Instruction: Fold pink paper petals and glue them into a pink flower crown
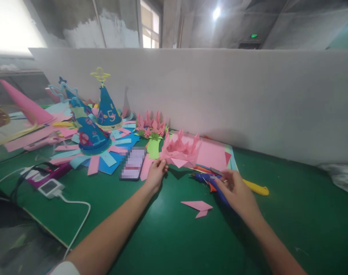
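My left hand (157,173) pinches the lower left edge of a pink folded-paper lotus (181,151) with pointed petals, between thumb and fingers. To its right, my right hand (233,189) has curled fingers around the upper side of a blue glue gun (202,177). The gun's nozzle points left, and its handle runs partly beneath that hand. A yellow-handled utility knife (258,187) lies behind the right hand, which hides its middle. A pink folded paper piece (199,206) lies in front, between my forearms, touched by neither hand.
A finished-looking pink lotus with green leaves (151,124) stands behind. Decorated blue cone hats (106,107) and paper strips fill the left. A phone (133,164) lies beside my left hand. A white cable (86,214) with a power bank (51,188) runs along the left edge. A pale partition (248,95) borders the back.
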The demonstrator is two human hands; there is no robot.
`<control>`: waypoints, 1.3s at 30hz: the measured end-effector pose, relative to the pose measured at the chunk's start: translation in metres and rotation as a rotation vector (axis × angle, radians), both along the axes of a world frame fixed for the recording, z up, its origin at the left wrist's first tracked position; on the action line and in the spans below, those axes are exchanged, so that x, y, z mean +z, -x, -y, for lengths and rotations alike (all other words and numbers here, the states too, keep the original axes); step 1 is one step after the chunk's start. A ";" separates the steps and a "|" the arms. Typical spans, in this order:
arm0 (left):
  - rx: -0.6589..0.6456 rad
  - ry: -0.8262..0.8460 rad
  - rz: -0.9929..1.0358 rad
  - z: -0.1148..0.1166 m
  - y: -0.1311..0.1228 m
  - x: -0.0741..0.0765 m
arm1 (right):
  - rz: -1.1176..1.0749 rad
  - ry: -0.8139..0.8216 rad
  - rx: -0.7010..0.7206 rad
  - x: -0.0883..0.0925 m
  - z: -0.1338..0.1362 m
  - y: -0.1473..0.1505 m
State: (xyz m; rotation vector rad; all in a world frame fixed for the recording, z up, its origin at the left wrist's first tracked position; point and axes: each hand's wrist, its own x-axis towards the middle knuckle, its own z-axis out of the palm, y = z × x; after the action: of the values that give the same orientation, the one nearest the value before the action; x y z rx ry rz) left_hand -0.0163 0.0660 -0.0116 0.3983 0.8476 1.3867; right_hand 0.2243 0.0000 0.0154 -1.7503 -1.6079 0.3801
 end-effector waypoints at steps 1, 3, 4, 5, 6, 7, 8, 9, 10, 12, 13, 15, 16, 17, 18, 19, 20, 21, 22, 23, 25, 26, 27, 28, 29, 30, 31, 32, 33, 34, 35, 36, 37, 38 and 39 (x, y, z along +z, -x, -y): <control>0.018 -0.003 -0.019 -0.001 0.001 -0.001 | 0.030 0.045 -0.036 -0.009 0.002 -0.006; 0.049 -0.002 -0.043 -0.001 0.003 -0.001 | 0.069 0.098 -0.057 -0.021 0.005 -0.012; 0.065 0.000 -0.046 -0.001 0.003 -0.001 | 0.084 0.115 -0.054 -0.024 0.006 -0.012; 0.081 0.000 -0.044 0.000 0.003 -0.001 | 0.097 0.122 -0.050 -0.026 0.007 -0.012; 0.098 -0.002 -0.040 0.001 0.003 0.000 | 0.107 0.124 -0.044 -0.027 0.008 -0.010; 0.114 -0.006 -0.038 0.003 0.002 0.000 | 0.114 0.123 -0.040 -0.027 0.008 -0.009; 0.128 -0.011 -0.037 0.004 0.001 0.001 | 0.114 0.122 -0.034 -0.026 0.008 -0.008; 0.137 -0.014 -0.041 0.006 0.000 0.001 | 0.102 0.122 -0.021 -0.026 0.008 -0.008; 0.140 -0.010 -0.047 0.008 -0.001 0.002 | 0.077 0.123 -0.006 -0.026 0.009 -0.008; 0.117 0.008 -0.067 0.011 -0.005 0.002 | 0.014 0.129 0.032 -0.027 0.009 -0.011; 0.090 0.014 -0.082 0.013 -0.006 0.002 | -0.016 0.129 0.045 -0.028 0.009 -0.012; 0.022 0.005 -0.132 0.016 -0.008 0.002 | -0.063 0.124 0.047 -0.031 0.009 -0.015; -0.015 -0.019 -0.176 0.017 -0.008 0.002 | -0.087 0.119 0.039 -0.032 0.009 -0.016; -0.051 -0.053 -0.236 0.019 -0.009 0.001 | -0.121 0.115 0.029 -0.033 0.009 -0.017; -0.090 -0.097 -0.311 0.022 -0.009 0.001 | -0.164 0.112 0.022 -0.034 0.009 -0.017; -0.129 -0.152 -0.398 0.025 -0.009 0.001 | -0.216 0.111 0.019 -0.034 0.009 -0.019; -0.172 -0.212 -0.496 0.028 -0.010 0.000 | -0.273 0.111 0.017 -0.035 0.008 -0.020; -0.216 -0.281 -0.589 0.033 -0.011 0.000 | -0.331 0.113 0.011 -0.035 0.008 -0.021; -0.264 -0.359 -0.673 0.037 -0.012 0.001 | -0.385 0.115 0.004 -0.034 0.007 -0.023; -0.323 -0.456 -0.758 0.042 -0.014 0.001 | -0.434 0.119 -0.006 -0.034 0.006 -0.025; -0.427 -0.668 -0.971 0.051 -0.016 0.004 | -0.519 0.130 -0.032 -0.032 0.006 -0.027; -0.479 -0.753 -1.072 0.054 -0.018 0.005 | -0.554 0.142 -0.040 -0.031 0.006 -0.028; -0.533 -0.830 -1.160 0.057 -0.019 0.006 | -0.585 0.160 -0.045 -0.030 0.006 -0.028; -0.580 -0.883 -1.237 0.059 -0.020 0.006 | -0.611 0.181 -0.047 -0.029 0.006 -0.028; -0.622 -0.920 -1.299 0.060 -0.021 0.006 | -0.634 0.203 -0.047 -0.027 0.007 -0.028; -0.657 -0.943 -1.349 0.061 -0.021 0.006 | -0.655 0.223 -0.047 -0.026 0.007 -0.028; -0.681 -0.956 -1.390 0.061 -0.022 0.005 | -0.677 0.239 -0.050 -0.025 0.008 -0.027; -0.699 -0.967 -1.423 0.061 -0.022 0.004 | -0.704 0.251 -0.056 -0.025 0.008 -0.027; -0.711 -0.978 -1.450 0.060 -0.022 0.002 | -0.737 0.259 -0.061 -0.024 0.008 -0.027; -0.719 -0.990 -1.472 0.060 -0.023 0.001 | -0.776 0.266 -0.067 -0.024 0.008 -0.027; -0.724 -1.002 -1.489 0.060 -0.023 0.000 | -0.818 0.274 -0.072 -0.024 0.008 -0.027; -0.725 -1.011 -1.501 0.060 -0.024 0.000 | -0.860 0.284 -0.073 -0.024 0.008 -0.027; -0.720 -1.014 -1.504 0.060 -0.024 -0.001 | -0.898 0.294 -0.072 -0.024 0.008 -0.026; -0.712 -1.014 -1.498 0.060 -0.025 -0.001 | -0.932 0.304 -0.065 -0.024 0.008 -0.026; -0.699 -1.007 -1.482 0.060 -0.025 -0.001 | -0.961 0.314 -0.056 -0.024 0.008 -0.025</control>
State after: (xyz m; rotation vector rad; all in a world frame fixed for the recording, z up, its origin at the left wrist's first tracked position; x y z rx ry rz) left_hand 0.0088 0.0062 -0.0122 2.4184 0.8743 0.5491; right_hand 0.2492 -0.0082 -0.0087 -1.4406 -0.8198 1.2687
